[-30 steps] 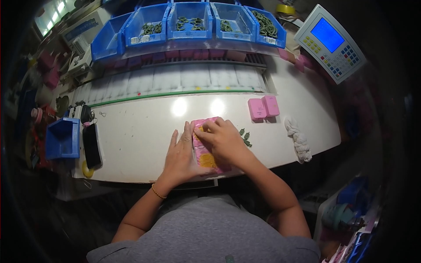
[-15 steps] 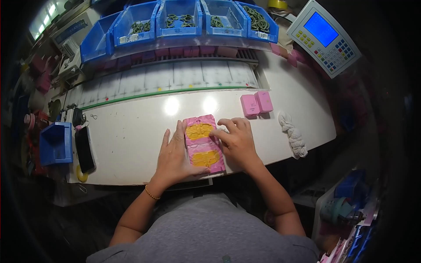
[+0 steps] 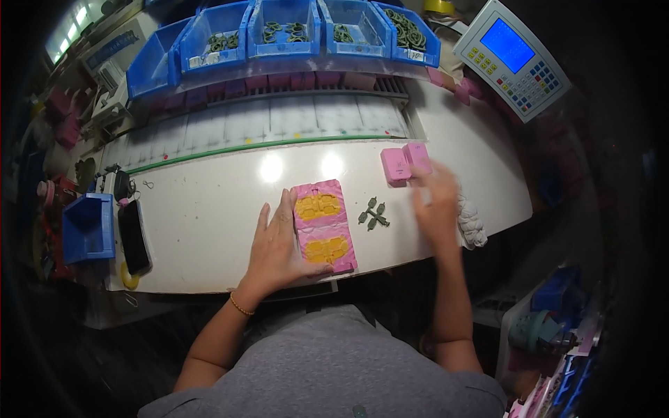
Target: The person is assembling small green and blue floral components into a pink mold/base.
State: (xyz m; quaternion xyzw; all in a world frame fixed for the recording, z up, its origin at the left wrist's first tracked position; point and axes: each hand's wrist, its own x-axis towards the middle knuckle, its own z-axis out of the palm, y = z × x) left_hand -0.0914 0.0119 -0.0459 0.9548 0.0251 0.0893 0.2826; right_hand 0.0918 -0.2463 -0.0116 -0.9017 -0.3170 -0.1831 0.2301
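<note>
Left hand [image 3: 274, 244], thumb spread, touches one pink slab [image 3: 323, 228] on the table [image 3: 209, 240], two yellow patches [image 3: 318, 206] in it; beside, one green cluster [image 3: 374, 214]. Right hand [image 3: 439, 198] — blurred, grip unclear — by two pink blocks [image 3: 396, 166]. Beyond, five blue bins [image 3: 286, 51], four holding green pieces [image 3: 409, 31].

"What am I seeing move?"

"The right hand [image 3: 439, 202] is leaving the pink-and-yellow mould [image 3: 325, 226] and blurring near the pink blocks [image 3: 395, 166], now covering part of the white cloth [image 3: 472, 226]."

"And I'm seeing the green piece [image 3: 375, 214], hidden just before, lying uncovered."
</note>
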